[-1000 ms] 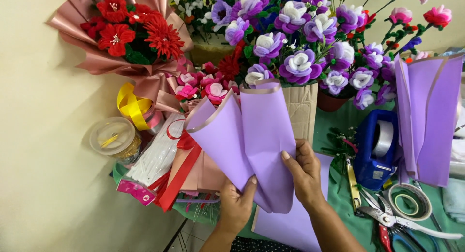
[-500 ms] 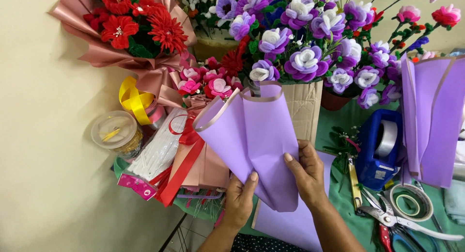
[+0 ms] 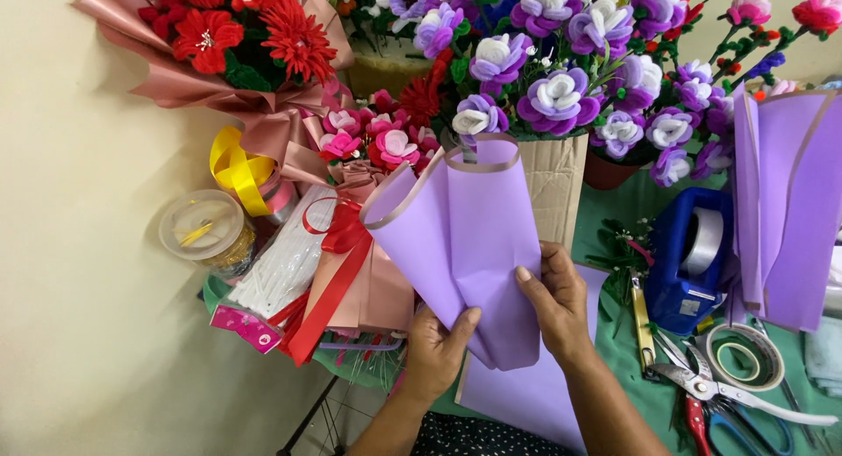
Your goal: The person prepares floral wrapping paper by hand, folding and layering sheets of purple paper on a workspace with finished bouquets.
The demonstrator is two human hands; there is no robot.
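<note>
Two hands meet on one folded sheet of lilac wrapping paper (image 3: 460,245) at the centre of the head view, the only view there is. The sheet is gathered into a cone: its narrow folded end sits low, just below centre, pinched between the hands, and its long axis rises from there up and slightly left, so the open, tan-edged mouth fans out towards the purple and white flowers (image 3: 561,88) at the top of the frame.

The left hand (image 3: 436,355) comes up from the bottom edge, thumb laid over the front of the paper's lower left fold, the remaining fingers hidden behind it; it looks clamped on the sheet. The right hand (image 3: 554,302) sits just right of and slightly higher than the left, fingers close together and pressed flat on the right flap, the thumb out of sight behind. Both hands are equally near the gathered end; the flared end lies well away from the fingertips, up the frame.

Under the wrists lies a flat lilac sheet (image 3: 526,395) on the green table cover (image 3: 631,368). A blue tape dispenser (image 3: 693,259) stands right of centre, scissors (image 3: 745,399) lower right, and a red-ribboned pink bundle (image 3: 351,281) just left of the cone.
</note>
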